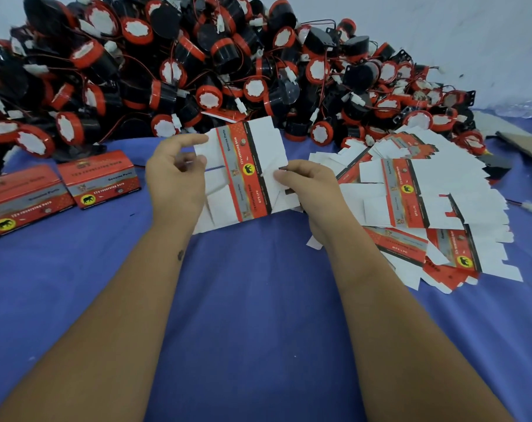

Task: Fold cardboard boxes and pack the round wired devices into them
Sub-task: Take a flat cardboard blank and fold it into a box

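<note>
head view: the left hand (175, 175) and the right hand (307, 185) both pinch a flat unfolded box blank (246, 169), its white inside facing up, holding it by its side flaps just above the blue-covered bench (258, 300). a heap of round wired devices (197, 65) lies behind it. two folded boxes (57, 187) sit to the left, and a spread of flat blanks (426, 208) lies to the right.

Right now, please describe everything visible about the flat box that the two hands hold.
The flat box is an unfolded blank of thin white card with a red, grey and black printed band and a yellow animal badge. It is held tilted above the blue cloth; the left hand pinches its left flaps, the right hand its right edge.
</note>
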Motion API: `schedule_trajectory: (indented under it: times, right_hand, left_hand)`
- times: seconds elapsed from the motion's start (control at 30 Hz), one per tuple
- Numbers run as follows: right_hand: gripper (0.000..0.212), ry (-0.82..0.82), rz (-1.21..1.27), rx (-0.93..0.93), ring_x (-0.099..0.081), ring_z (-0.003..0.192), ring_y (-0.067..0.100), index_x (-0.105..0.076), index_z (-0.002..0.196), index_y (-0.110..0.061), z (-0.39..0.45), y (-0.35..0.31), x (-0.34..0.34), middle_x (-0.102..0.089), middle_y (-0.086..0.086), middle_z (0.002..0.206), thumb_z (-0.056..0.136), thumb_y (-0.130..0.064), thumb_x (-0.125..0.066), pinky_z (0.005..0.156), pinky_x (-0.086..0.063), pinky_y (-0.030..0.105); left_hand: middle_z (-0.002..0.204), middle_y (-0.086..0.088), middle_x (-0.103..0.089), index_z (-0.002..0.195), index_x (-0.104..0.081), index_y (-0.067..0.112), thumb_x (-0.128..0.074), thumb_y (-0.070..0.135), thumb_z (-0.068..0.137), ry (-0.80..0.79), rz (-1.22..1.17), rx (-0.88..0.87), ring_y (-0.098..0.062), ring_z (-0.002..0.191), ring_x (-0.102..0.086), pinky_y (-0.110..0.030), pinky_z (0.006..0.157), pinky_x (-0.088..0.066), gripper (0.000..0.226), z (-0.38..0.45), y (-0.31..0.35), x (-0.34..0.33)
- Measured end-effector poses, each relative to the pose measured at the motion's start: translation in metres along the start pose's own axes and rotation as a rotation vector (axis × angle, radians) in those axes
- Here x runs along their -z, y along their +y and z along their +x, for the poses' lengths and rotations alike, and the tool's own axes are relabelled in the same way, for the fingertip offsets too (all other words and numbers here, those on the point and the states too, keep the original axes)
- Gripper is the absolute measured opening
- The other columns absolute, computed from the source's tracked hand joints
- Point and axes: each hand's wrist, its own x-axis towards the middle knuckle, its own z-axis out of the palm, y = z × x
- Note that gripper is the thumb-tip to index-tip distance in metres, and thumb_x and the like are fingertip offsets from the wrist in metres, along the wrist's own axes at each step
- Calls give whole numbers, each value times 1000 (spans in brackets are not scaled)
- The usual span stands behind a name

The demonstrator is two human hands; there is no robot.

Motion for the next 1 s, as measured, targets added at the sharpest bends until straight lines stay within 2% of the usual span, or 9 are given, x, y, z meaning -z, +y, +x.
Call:
schedule_trajectory:
  times: [0.07, 0.17, 0.27, 0.37, 0.53, 0.67, 0.73, 0.83, 1.0]
  right_hand:
    - [11, -3, 29, 31, -65, 69, 8, -68, 83, -15, -2, 0, -2, -70, -4, 75, 92, -10, -64, 63, -54, 23]
    - [13, 82, 140, 22, -62, 57, 6, -62, 88, -19, -2, -2, -5, -66, -7, 71, 91, -6, -61, 55, -50, 19]
    - [25, 94, 216, -39, -53, 46, 12, -56, 73, -24, -2, -2, -6, -57, -5, 66, 84, -1, -54, 58, -51, 29]
    - [37, 78, 159, -41, -53, 46, 12, -58, 62, -33, -6, -2, -7, -59, -4, 65, 81, -2, -52, 51, -48, 26]
    - [4, 91, 175, 31, -54, 58, 23, -56, 87, -1, -5, -3, -6, -61, 13, 77, 89, -3, -54, 50, -48, 28]
    - [16, 73, 138, 72, -61, 61, 19, -60, 79, -10, -1, 0, -5, -64, 11, 77, 94, -8, -58, 53, -48, 26]
    - [9, 47, 140, 34, -65, 66, 18, -63, 93, 0, 0, 2, -4, -67, 14, 83, 94, -8, -59, 59, -49, 27]
    - [9, 5, 159, 7, -66, 77, 21, -67, 97, -6, 1, 3, -4, -71, 11, 89, 93, -7, -59, 69, -53, 32]
    - [14, -5, 147, 51, -61, 84, 29, -69, 92, -11, -1, 0, -7, -69, 11, 88, 92, -2, -58, 85, -53, 49]
  left_hand:
    - [124, 2, -63, 107, -71, 26, -60, 6, 93, 25, 231, -120, -20, 119, -54, -41, 101, -45, 26, -2, 1, -1]
    - [136, 2, -54, 115, -70, 25, -62, 24, 88, -10, 431, -251, -26, 131, -40, -37, 110, -29, 28, -8, 6, -4]
    - [142, 0, -49, 133, -58, 25, -71, 30, 87, -392, 307, -336, -19, 134, -40, -29, 113, -26, 48, -15, 5, -10]
    - [148, 4, -41, 144, -42, 43, -68, 30, 92, -718, 324, -275, -8, 137, -35, -27, 115, -29, 60, -22, -2, -16]
    - [152, 5, -29, 144, -36, 55, -66, 28, 92, -690, 330, -336, -11, 140, -30, -31, 114, -32, 65, -19, -4, -15]
    - [155, -1, -27, 146, -37, 49, -71, 29, 85, -640, 456, -432, -23, 140, -30, -45, 113, -37, 73, -21, -1, -15]
    - [156, -8, -25, 144, -43, 46, -72, 32, 84, -559, 561, -508, -28, 146, -20, -56, 114, -29, 68, -20, 0, -16]
    - [161, -8, -18, 136, -44, 45, -72, 36, 84, -460, 680, -559, -28, 152, -3, -69, 113, -4, 60, -20, 0, -17]
    - [162, -12, -15, 149, -27, 36, -68, 58, 72, -398, 676, -511, -32, 151, -8, -66, 116, -6, 90, -18, 1, -19]
